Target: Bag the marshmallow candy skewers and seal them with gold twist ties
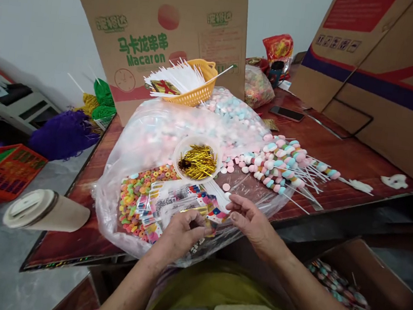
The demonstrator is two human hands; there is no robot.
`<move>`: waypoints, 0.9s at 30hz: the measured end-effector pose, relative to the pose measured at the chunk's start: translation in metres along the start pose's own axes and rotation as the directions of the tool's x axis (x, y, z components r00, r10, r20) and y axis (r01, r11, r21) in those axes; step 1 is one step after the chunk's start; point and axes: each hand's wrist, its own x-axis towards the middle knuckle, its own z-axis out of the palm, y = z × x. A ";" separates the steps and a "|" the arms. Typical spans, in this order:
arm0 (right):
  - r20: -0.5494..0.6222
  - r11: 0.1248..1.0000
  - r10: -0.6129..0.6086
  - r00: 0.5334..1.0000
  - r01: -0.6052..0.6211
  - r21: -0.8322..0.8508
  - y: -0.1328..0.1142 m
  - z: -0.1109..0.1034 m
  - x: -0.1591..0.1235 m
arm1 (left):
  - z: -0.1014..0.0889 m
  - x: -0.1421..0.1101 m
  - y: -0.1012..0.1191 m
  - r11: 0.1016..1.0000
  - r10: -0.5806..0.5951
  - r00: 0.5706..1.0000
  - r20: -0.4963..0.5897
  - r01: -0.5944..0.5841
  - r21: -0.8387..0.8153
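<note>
Bowl (196, 140) sits close, probably for easy grabbing
My left fingers (197, 232) bunch over packets (172, 197), right fingers (240, 222) curl by sticks (218, 193); can't tell if either's gripping.

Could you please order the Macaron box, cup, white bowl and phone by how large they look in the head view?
1. Macaron box
2. Cup, perhaps enlarged by nearness to the camera
3. White bowl
4. Phone

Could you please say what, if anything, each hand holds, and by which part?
It cannot be told: the left hand curls over the printed packets, the right hand is by the white sticks, but no hold shows clearly.
</note>
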 end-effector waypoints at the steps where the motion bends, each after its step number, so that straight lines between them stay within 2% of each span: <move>1: 0.064 0.999 0.046 0.997 -0.046 -0.003 -0.002 -0.005 0.001 | 0.000 0.001 0.002 1.000 0.008 0.999 0.033 -0.007 -0.007; 3: 0.220 0.994 0.104 0.970 -0.091 -0.067 -0.006 -0.009 0.003 | -0.002 0.004 0.004 0.999 0.039 0.995 0.091 -0.039 0.001; 4: 0.264 0.992 0.096 0.960 -0.071 -0.103 -0.007 -0.009 0.003 | -0.002 0.005 0.004 0.999 0.053 0.992 0.111 -0.054 0.006; 7: 0.222 0.965 -0.099 0.970 0.148 -0.216 -0.009 -0.001 0.005 | -0.006 0.006 0.003 0.996 0.071 0.981 0.179 -0.079 0.036; 9: 0.191 0.921 -0.219 0.957 0.268 -0.283 -0.010 0.005 0.006 | -0.011 0.005 0.004 0.988 0.092 0.969 0.229 -0.117 0.099; 13: 0.290 0.900 -0.224 0.930 0.312 -0.306 -0.010 0.011 0.007 | -0.016 0.006 0.010 0.955 0.121 0.953 0.276 -0.188 0.231; 15: 0.246 0.842 -0.293 0.924 0.371 -0.393 -0.007 0.012 0.007 | -0.012 0.008 0.012 0.948 0.117 0.971 0.208 -0.172 0.267; 17: 0.163 0.756 -0.394 0.904 0.420 -0.502 -0.002 0.013 0.007 | -0.003 0.010 0.010 0.953 0.097 0.992 0.078 -0.116 0.279; 19: 0.106 0.693 -0.464 0.880 0.434 -0.575 0.003 0.011 0.007 | 0.010 0.013 0.005 0.972 0.069 0.996 -0.049 -0.056 0.227; 21: 0.061 0.651 -0.504 0.862 0.425 -0.630 0.008 0.008 0.008 | 0.023 0.016 0.000 0.993 0.035 0.991 -0.126 -0.020 0.115; 23: 0.011 0.639 -0.511 0.859 0.388 -0.664 0.011 0.005 0.010 | 0.028 0.019 -0.006 0.998 0.039 0.991 -0.125 -0.034 0.047; 24: -0.010 0.655 -0.494 0.869 0.365 -0.661 0.012 0.003 0.011 | 0.028 0.021 -0.008 0.996 0.065 0.993 -0.101 -0.058 0.063; 27: -0.045 0.726 -0.425 0.904 0.311 -0.614 0.013 0.001 0.017 | 0.018 0.025 -0.008 0.944 0.218 0.976 0.024 -0.217 0.249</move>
